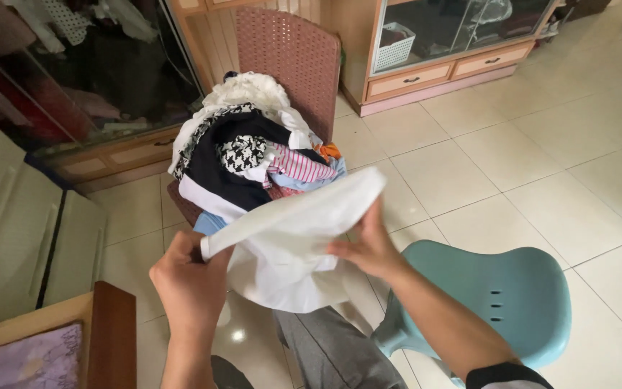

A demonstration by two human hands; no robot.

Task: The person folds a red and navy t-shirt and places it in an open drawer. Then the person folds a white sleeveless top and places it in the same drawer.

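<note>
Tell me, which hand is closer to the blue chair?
Right. The right hand holds the white cloth just beside the blue chair; the left hand grips the cloth's other end, farther away.

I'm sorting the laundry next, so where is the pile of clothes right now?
In the head view, the pile of clothes sits upper centre on the pink woven chair, just behind the white garment held by both hands.

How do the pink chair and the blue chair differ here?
The pink wicker chair has a woven, textured back; the blue plastic chair is smooth, with small slots. The pink chair is heaped with a pile of clothes; the blue chair's visible part holds nothing. The pink chair stands farther off, the blue chair beside the right hand. Both stand on the tiled floor.
</note>
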